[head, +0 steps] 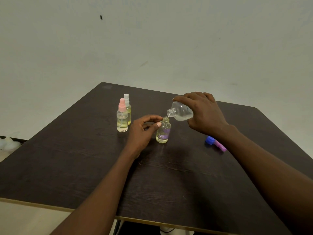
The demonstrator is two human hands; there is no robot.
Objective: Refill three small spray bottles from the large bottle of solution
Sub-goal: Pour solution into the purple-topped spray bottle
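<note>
1. The right hand (pixel 203 112) grips the large bottle (pixel 182 111) from above, fingers wrapped round its body. The bottle is uncapped and tipped, mouth down and to the left, directly over the neck of the open small bottle (pixel 163 131). Some clear solution remains in its lower side.
2. The left hand (pixel 144 129) pinches the open small bottle at its neck and shoulder between curled thumb and forefinger, holding it upright on the worktop (pixel 101 167).
3. The liquid in the open small bottle is low, near its base. Judged: this fill is at an early stage.
4. The pink-capped spray bottle (pixel 122 117) and white-capped spray bottle (pixel 127 107) stand upright, just beside each other, left of the hands. Both are capped and well filled. Judged: these two are done.
5. A blue cap (pixel 210 139) and purple spray head (pixel 220 146) lie on the worktop by the right wrist.
6. Outstanding, as judged: complete the third fill, refit the purple spray head, recap the large bottle.
</note>
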